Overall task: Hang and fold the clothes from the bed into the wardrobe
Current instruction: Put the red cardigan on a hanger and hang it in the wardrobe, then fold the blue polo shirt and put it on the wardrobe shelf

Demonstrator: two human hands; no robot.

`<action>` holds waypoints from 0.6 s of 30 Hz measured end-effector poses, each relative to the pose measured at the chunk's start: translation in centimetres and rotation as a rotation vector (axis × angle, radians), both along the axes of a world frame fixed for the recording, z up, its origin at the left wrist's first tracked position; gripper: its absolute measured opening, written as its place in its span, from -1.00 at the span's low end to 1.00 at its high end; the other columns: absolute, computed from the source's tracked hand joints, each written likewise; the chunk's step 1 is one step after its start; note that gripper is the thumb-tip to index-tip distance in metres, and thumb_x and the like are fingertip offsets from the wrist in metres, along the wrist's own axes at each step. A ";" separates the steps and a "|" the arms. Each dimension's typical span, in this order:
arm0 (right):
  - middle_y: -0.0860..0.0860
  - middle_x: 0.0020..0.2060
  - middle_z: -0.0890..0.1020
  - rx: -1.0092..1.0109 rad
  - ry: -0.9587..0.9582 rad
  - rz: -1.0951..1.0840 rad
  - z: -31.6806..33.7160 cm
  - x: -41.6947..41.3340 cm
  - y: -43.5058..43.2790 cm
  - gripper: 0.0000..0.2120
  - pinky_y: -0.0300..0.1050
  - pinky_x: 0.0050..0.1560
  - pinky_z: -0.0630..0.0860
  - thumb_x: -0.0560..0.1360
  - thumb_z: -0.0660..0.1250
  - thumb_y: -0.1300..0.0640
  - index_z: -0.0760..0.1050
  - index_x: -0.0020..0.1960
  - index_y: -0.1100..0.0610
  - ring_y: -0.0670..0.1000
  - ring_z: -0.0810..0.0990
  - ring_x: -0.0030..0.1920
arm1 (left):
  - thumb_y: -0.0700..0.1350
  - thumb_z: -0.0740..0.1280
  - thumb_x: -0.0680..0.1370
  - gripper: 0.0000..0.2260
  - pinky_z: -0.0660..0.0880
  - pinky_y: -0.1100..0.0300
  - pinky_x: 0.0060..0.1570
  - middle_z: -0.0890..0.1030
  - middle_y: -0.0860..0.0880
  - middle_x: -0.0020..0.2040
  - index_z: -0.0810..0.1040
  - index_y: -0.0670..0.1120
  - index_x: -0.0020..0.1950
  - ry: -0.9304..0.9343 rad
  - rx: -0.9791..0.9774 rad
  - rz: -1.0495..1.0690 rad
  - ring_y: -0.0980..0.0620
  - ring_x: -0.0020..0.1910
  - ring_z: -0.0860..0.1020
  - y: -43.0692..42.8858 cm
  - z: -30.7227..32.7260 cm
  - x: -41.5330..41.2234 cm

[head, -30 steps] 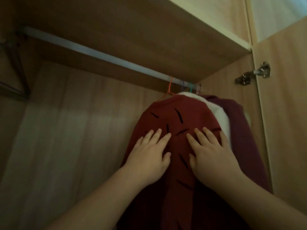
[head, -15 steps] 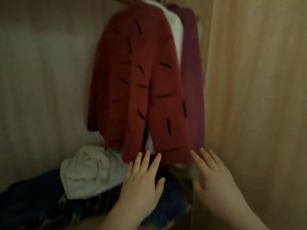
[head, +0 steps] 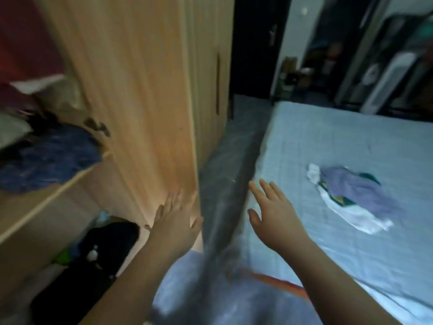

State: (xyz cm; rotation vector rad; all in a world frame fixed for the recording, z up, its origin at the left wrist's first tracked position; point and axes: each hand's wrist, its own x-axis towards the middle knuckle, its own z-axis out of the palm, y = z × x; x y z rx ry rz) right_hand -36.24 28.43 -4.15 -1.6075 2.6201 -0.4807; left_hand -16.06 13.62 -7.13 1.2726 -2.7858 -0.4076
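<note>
My left hand (head: 176,219) is spread with straight fingers in front of the lower edge of the open wardrobe door (head: 145,95), holding nothing. My right hand (head: 273,208) is also spread and empty, hovering over the near left edge of the bed (head: 328,141). A small heap of clothes (head: 349,195), purple, white and green, lies on the light blue sheet to the right of my right hand. At the far left the red hanging garment (head: 21,38) shows inside the wardrobe. The frame is blurred by motion.
A wardrobe shelf (head: 54,191) carries a blue folded garment (head: 49,158) and other dark and pale clothes. Dark items (head: 103,249) lie on the wardrobe floor below. A narrow gap of floor (head: 225,165) runs between wardrobe and bed. Dark furniture stands beyond the bed.
The view swung from the wardrobe interior down and right to the bed. Both hands left the red hanging garment and now hover empty, the right one over the bed.
</note>
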 end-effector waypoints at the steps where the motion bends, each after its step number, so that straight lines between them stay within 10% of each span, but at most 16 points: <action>1: 0.08 0.57 0.20 0.019 -0.008 -0.053 -0.7 -1.8 3.1 -0.36 0.04 0.54 0.11 0.57 0.24 -0.05 0.12 0.60 -0.01 0.15 0.11 0.56 | 0.21 0.07 0.64 -0.38 0.02 -0.08 0.54 -0.04 -0.05 0.65 -0.08 0.11 0.63 0.001 0.000 -0.049 -0.10 0.61 -0.09 1.9 -0.5 -2.5; 18: 0.03 0.59 0.11 0.080 -0.161 -0.642 -4.6 -20.1 28.1 -0.37 0.07 0.49 0.13 0.60 0.19 -0.04 0.06 0.60 -0.02 0.10 0.01 0.58 | 0.19 0.14 0.63 -0.37 0.11 -0.14 0.52 0.07 -0.14 0.63 0.01 0.06 0.64 -0.008 0.024 -0.554 -0.20 0.59 0.04 18.6 -3.6 -33.6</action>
